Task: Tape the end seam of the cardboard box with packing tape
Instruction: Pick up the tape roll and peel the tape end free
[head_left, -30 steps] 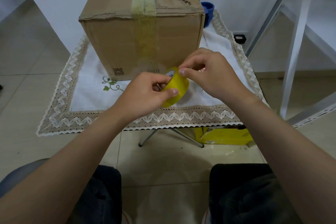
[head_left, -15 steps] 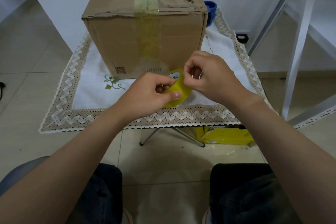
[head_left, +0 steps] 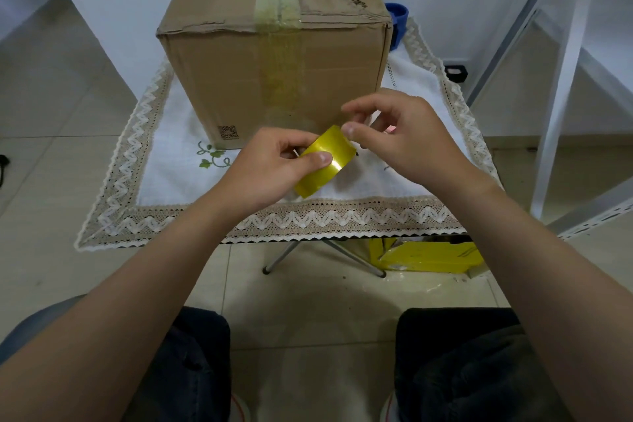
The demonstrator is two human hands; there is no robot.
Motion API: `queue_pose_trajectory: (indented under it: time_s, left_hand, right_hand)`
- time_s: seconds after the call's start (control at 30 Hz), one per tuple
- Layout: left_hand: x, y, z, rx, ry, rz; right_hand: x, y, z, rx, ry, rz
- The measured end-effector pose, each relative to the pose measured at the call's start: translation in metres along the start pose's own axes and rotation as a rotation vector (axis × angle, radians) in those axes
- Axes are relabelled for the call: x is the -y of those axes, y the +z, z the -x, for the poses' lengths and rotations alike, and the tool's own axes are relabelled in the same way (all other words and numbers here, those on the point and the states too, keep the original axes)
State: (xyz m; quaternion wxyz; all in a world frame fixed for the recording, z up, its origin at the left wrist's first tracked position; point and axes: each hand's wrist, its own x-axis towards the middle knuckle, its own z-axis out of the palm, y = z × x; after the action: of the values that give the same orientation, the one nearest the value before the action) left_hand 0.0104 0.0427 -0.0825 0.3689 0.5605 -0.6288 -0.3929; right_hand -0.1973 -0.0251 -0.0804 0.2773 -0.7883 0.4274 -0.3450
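A brown cardboard box (head_left: 219, 79) stands on a small cloth-covered table (head_left: 178, 219). A strip of yellowish tape (head_left: 281, 55) runs along its top seam and down the near end face. In front of the box my left hand (head_left: 270, 168) grips a yellow roll of packing tape (head_left: 325, 161), thumb on its outer face. My right hand (head_left: 400, 137) is at the roll's upper right edge, thumb tip touching the rim and fingers curled apart above it. Whether a loose tape end is pinched, I cannot tell.
A blue object (head_left: 397, 15) sits behind the box's right corner. A small black item (head_left: 455, 72) lies at the table's far right edge. A yellow carton (head_left: 431, 255) lies on the tiled floor under the table. White frame legs (head_left: 561, 79) stand to the right.
The roll has been turned so its shiny outer face shows instead of its side. My right hand's fingers have spread apart and lifted; only the thumb stays at the rim.
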Motion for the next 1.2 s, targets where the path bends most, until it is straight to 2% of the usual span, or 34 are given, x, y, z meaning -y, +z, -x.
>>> queue_pose_trajectory:
  time_s: [0.23, 0.47, 0.87, 1.0, 1.2]
  left_hand:
    - [-0.001, 0.001, 0.001, -0.002, -0.004, -0.032]
    - [-0.005, 0.006, 0.001, -0.013, -0.014, -0.072]
    - [-0.008, 0.009, -0.004, -0.121, -0.024, -0.109]
    - [-0.008, 0.012, -0.005, -0.144, -0.028, -0.112]
    - [-0.004, 0.010, -0.003, -0.118, -0.061, -0.068]
  right_hand:
    - [0.001, 0.006, -0.001, 0.027, 0.011, -0.076]
    - [0.002, 0.011, 0.002, -0.021, -0.069, 0.168]
    - [0.021, 0.010, 0.009, -0.020, -0.042, 0.341]
    - [0.018, 0.012, 0.008, -0.031, -0.037, 0.299]
    - [0.013, 0.013, 0.004, -0.072, 0.025, 0.080]
